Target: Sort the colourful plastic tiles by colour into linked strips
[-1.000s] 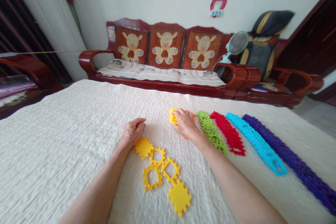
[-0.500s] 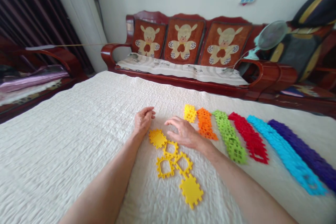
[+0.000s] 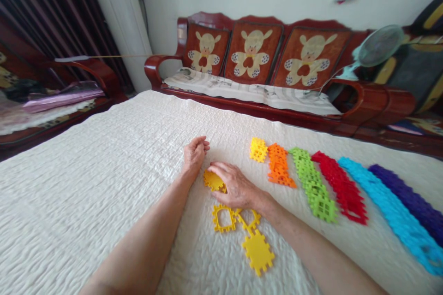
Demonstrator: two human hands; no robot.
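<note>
My right hand (image 3: 235, 185) is over a solid yellow interlocking tile (image 3: 213, 180), its thumb apart from its fingers. The fingertips reach the tile's edge, and another yellow piece is mostly hidden beneath the hand. My left hand (image 3: 195, 153) rests on its side on the cover, loosely curled and holding nothing, just beyond that tile. Nearer me lie a yellow frame tile with an arched opening (image 3: 224, 218), a second yellow frame partly under my right wrist (image 3: 249, 224), and a solid yellow tile (image 3: 259, 252).
Overlapping rows of tiles run rightward: yellow (image 3: 258, 150), orange (image 3: 278, 166), green (image 3: 314, 186), red (image 3: 341, 186), light blue (image 3: 391, 212) and purple (image 3: 408, 198). All lie on a white quilted cover (image 3: 138, 147). A wooden sofa (image 3: 242, 106) stands behind, with a fan (image 3: 380, 46) at its right.
My right hand has come left and down over the yellow tiles, covering one frame piece. My left hand has barely moved. The view has turned slightly left.
</note>
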